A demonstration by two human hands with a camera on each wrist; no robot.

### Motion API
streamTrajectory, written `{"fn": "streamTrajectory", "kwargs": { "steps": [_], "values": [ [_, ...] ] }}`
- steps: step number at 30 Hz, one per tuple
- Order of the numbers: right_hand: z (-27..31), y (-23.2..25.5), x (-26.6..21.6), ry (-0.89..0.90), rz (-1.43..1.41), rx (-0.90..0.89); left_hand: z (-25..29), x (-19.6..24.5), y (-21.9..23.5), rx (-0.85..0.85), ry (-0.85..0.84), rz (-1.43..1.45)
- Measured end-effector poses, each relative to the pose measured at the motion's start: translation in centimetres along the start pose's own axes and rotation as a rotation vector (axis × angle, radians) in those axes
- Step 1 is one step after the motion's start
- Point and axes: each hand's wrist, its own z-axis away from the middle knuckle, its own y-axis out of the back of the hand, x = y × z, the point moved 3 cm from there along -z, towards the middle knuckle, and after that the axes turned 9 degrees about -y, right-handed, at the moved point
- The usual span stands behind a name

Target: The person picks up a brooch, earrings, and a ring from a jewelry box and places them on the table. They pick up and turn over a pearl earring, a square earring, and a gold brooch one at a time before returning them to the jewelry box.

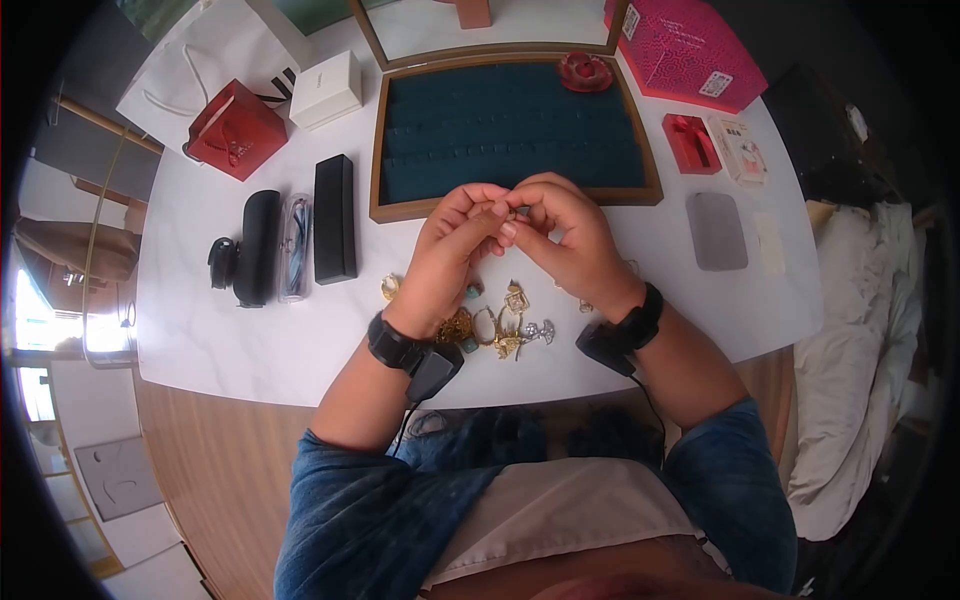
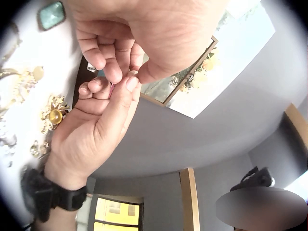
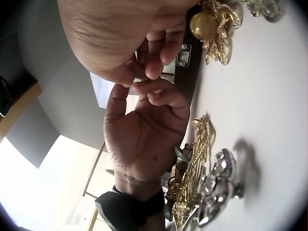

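Note:
Above the table's middle, my left hand (image 1: 445,245) and right hand (image 1: 575,240) meet at their fingertips. Thumbs and index fingers of both pinch a tiny pale item (image 2: 133,73), mostly hidden by the fingers; I cannot tell its kind. Beneath the hands lies a cluster of jewelry: a gold piece with a square clear stone (image 1: 515,298), a silver brooch-like piece with clear stones (image 3: 216,185), and a gold piece with a round amber-coloured bead (image 3: 204,26). A rectangular teal stone (image 2: 51,16) shows near the left hand.
Just beyond the hands, a wood-framed display case (image 1: 372,200) lined in dark teal has its lid raised. A red flower-shaped dish (image 1: 585,72) sits on it. Long black box (image 1: 335,220), glasses case (image 1: 258,245) and red bag (image 1: 237,130) stand left; grey pad (image 1: 717,232) and red box (image 1: 690,144) right.

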Motion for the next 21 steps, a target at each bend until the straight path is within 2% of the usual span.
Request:
{"fn": "streamTrajectory", "kwargs": {
  "steps": [21],
  "values": [
    [-0.04,0.05,0.03,-0.011,0.006,0.012,0.01,-0.09,0.16,-0.011,0.017,-0.064]
  ]
}}
